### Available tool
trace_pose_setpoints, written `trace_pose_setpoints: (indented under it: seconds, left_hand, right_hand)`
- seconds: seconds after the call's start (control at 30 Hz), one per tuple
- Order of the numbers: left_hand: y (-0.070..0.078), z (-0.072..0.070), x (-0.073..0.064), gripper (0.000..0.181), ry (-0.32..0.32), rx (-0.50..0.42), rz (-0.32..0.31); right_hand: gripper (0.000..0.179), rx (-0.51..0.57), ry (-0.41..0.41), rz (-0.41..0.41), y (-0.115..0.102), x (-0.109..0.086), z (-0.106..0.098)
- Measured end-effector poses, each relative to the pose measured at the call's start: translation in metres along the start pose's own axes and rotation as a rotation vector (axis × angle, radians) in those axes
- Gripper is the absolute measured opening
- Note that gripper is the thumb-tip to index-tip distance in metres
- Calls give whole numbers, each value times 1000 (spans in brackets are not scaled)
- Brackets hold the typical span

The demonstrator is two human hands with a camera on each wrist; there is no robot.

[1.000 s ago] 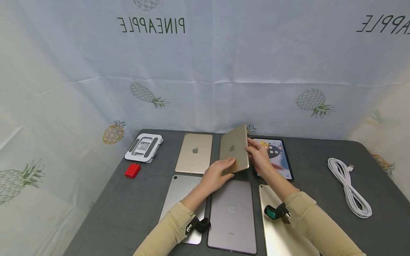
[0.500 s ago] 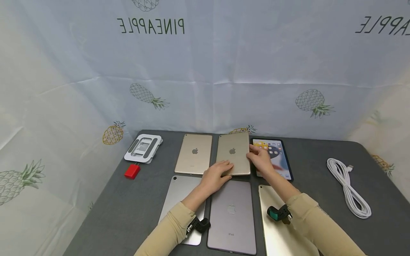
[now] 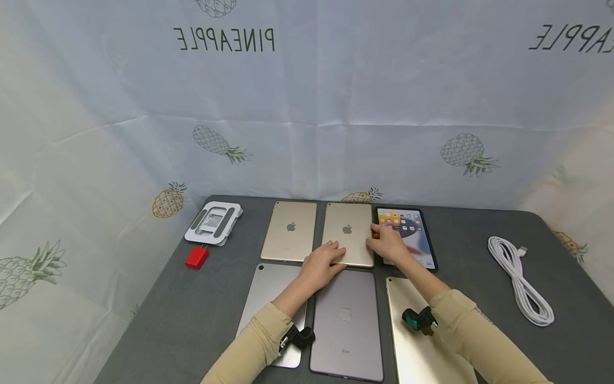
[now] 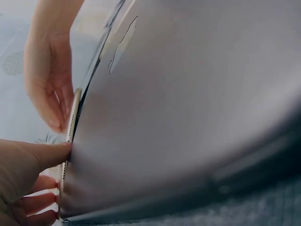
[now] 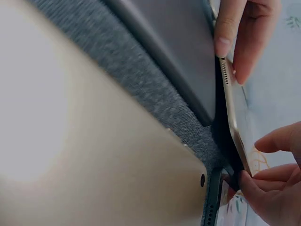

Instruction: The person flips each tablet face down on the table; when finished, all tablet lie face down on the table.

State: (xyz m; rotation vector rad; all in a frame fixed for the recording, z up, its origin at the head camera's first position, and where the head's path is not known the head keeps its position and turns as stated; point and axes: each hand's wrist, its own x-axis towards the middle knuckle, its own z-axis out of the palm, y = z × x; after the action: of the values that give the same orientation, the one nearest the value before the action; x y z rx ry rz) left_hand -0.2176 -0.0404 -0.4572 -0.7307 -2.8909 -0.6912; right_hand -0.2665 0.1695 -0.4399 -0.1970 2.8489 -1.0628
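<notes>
A gold iPad [image 3: 346, 220] lies back up in the back row, with an Apple logo on its back. My left hand [image 3: 318, 268] holds its near edge, fingers over the back; in the left wrist view the thumb [image 4: 55, 154] presses on the edge by the speaker holes. At the right side edge, my right hand [image 3: 387, 246] pinches the iPad near its corner, as the right wrist view shows with the thumb [image 5: 251, 190] against the edge. The iPad's underside is hidden.
Another gold iPad [image 3: 289, 229] lies to the left, a lit tablet [image 3: 417, 240] to the right. In front are silver [image 3: 273, 288], grey [image 3: 346, 341] and gold [image 3: 412, 352] tablets. A white folding stand [image 3: 213, 222], red charger [image 3: 197, 257] and coiled white cable [image 3: 520, 282] flank them.
The gold iPad, tilted up on its near edge one second ago, has come down nearly flat on the table. My right hand has lowered with it; the left has hardly moved.
</notes>
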Motion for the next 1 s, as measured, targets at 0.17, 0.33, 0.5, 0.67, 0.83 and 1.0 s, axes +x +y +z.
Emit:
trace_pose_setpoints:
  seconds: [0.17,0.33,0.5,0.67,0.83,1.0]
  left_hand:
    - [0,0,0,39,-5,9,-4]
    - [-1,2,0,38,-4,28,1]
    - [-1,3,2,36,11,71,4]
    - [1,3,1,35,6,67,2]
    - [4,3,0,33,24,22,-4]
    - [9,1,2,30,89,-127,7]
  right_hand:
    - [60,9,-4,2,0,-1,2]
    - [55,3,1,-11,-1,-2,3]
    - [56,-19,-15,-32,-3,-3,4]
    - [64,-21,-27,-28,-6,-4,5]
    - [62,43,-10,-43,-5,-9,4]
    - [59,91,40,-74,-3,-14,-2]
